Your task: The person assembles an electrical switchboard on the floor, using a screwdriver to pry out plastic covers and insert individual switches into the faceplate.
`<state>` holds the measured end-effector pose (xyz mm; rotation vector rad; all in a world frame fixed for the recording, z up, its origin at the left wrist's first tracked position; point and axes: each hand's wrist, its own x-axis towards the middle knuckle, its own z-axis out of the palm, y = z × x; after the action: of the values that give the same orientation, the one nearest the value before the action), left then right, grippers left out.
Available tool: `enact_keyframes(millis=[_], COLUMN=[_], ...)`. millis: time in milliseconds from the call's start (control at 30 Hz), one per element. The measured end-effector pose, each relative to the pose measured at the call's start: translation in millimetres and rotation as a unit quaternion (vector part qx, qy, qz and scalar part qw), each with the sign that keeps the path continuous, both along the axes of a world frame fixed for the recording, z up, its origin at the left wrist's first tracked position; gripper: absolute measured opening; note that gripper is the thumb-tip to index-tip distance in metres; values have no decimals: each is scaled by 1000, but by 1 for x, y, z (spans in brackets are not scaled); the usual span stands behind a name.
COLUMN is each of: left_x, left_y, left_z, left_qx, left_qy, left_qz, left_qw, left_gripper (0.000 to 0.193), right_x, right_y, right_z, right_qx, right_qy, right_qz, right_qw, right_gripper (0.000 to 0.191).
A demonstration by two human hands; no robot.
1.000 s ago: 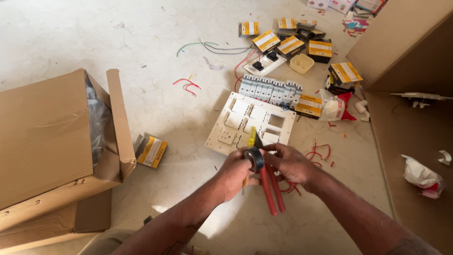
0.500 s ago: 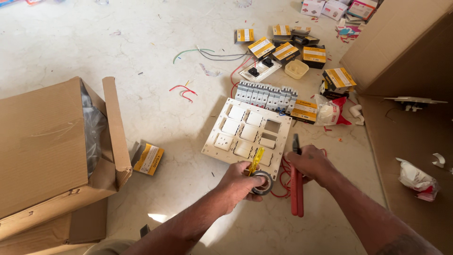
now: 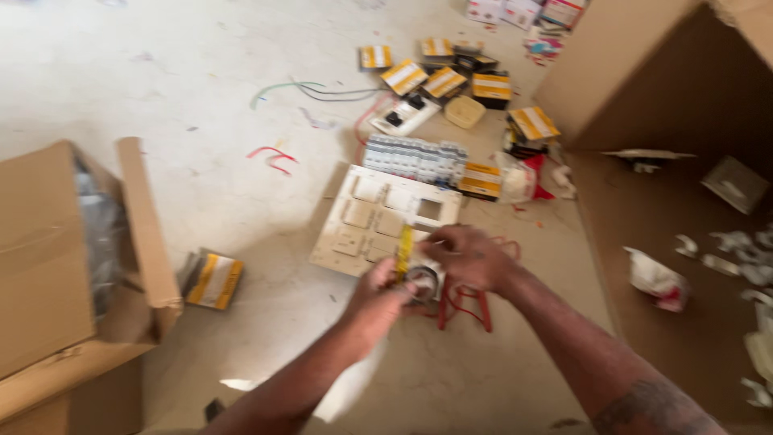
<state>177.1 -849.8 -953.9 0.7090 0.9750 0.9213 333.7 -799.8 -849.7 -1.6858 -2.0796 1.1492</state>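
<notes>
Left hand (image 3: pixel 378 296) is clamped on a tape roll (image 3: pixel 421 282) just below the switch plate (image 3: pixel 378 221). Right hand (image 3: pixel 467 256) pinches its yellow strip (image 3: pixel 403 250), which runs up over the plate; red pliers (image 3: pixel 465 302) lie right beneath.

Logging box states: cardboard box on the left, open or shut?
Open. The cardboard box lies on its side, its flap swung out, with clear plastic wrap visible inside.

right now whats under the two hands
Under the left hand and right hand lie the cream switch plate and red-handled pliers on the floor. The left holds a tape roll. The plate's near corner is covered.
</notes>
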Motion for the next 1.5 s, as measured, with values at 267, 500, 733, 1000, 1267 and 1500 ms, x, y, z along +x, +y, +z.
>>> enact_keyframes(millis=[267, 500, 733, 1000, 1267, 1500], left_x=[17, 41, 6, 4, 14, 11], left_y=[14, 9, 7, 22, 31, 39], left_z=[27, 44, 37, 30, 17, 0], left_qx=[5, 85, 4, -9, 57, 104], left_qy=[60, 281, 161, 199, 198, 254], left_qz=[-20, -55, -35, -47, -63, -65], left_qw=[998, 954, 986, 979, 977, 959], left_gripper=[35, 41, 52, 46, 38, 55], right_x=[15, 35, 44, 36, 18, 24], right_y=[-6, -7, -14, 0, 1, 19], right_z=[16, 21, -4, -8, -18, -40], right_qx=[-89, 99, 80, 18, -193, -159], right_qy=[28, -127, -164, -78, 228, 322], right_qz=[5, 6, -15, -93, -176, -246], right_qw=[996, 987, 983, 992, 938, 900], right_gripper=[35, 26, 24, 49, 38, 32])
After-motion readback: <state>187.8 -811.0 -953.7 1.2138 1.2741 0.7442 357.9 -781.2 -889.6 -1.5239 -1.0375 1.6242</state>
